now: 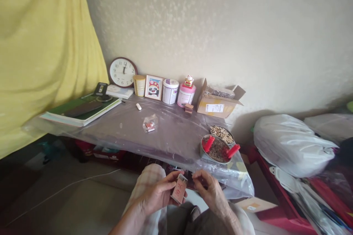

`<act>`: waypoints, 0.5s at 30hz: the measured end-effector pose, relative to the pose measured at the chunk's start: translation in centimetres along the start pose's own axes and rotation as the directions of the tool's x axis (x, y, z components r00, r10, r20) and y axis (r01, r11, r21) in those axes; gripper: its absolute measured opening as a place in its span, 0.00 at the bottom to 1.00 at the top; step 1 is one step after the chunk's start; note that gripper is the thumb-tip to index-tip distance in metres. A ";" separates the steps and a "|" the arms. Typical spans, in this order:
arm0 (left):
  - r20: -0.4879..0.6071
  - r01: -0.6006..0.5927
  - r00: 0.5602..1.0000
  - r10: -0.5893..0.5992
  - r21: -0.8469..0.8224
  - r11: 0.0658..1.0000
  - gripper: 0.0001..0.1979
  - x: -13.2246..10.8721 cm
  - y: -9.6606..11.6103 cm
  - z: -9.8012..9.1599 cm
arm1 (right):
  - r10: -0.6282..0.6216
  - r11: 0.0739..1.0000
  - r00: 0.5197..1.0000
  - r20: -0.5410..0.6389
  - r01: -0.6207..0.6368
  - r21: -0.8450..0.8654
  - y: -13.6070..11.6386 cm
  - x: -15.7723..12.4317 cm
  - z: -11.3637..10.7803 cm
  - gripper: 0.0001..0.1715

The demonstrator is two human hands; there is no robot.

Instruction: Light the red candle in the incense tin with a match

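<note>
My left hand (157,195) is closed around a matchbox (179,191) with red writing, held above my lap. Its tray is slid partly out at the top end. Just right of the box, my right hand (211,192) has its thumb and fingertips pinched together. Whatever lies between those fingertips is too small to make out. Beyond the right hand, near the table's front edge, a pot (205,155) of dark grains carries two tilted red candles, a left one (209,143) and a right one (233,151). Behind it is a bowl of short pale sticks (221,134).
A plastic-covered table (176,132) bears a small clear bag (150,122), a green book (82,110), a clock (122,72), tins (170,91), a picture frame (153,87) and an open carton (213,106). White plastic bags (292,145) stand at right.
</note>
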State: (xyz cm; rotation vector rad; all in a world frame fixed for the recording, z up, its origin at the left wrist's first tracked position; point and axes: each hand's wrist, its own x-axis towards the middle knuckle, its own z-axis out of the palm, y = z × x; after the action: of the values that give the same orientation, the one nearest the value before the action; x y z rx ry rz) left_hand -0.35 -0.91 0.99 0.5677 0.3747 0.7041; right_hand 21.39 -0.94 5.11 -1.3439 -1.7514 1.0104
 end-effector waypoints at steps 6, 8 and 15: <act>0.030 -0.056 0.998 0.060 -0.137 0.989 0.25 -0.1 0.0 -0.4 | -0.018 0.927 0.986 -0.165 0.078 0.366 1.2 -1.0 2.3 0.13; 0.029 -0.064 0.997 0.069 -0.155 0.986 0.25 0.0 0.0 -0.6 | -0.084 0.938 0.969 -0.233 0.156 0.309 1.4 -1.3 2.9 0.09; 0.000 -0.084 0.996 0.086 -0.227 0.970 0.16 0.2 -0.1 -0.7 | -0.240 0.947 0.877 -0.417 0.306 0.101 1.9 -1.3 3.8 0.06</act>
State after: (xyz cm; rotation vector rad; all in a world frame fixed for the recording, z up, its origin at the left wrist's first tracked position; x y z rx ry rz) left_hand -0.48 -0.55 0.39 0.3712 0.2573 0.8142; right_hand 19.22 -2.54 1.59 -1.0689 -1.4597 0.6486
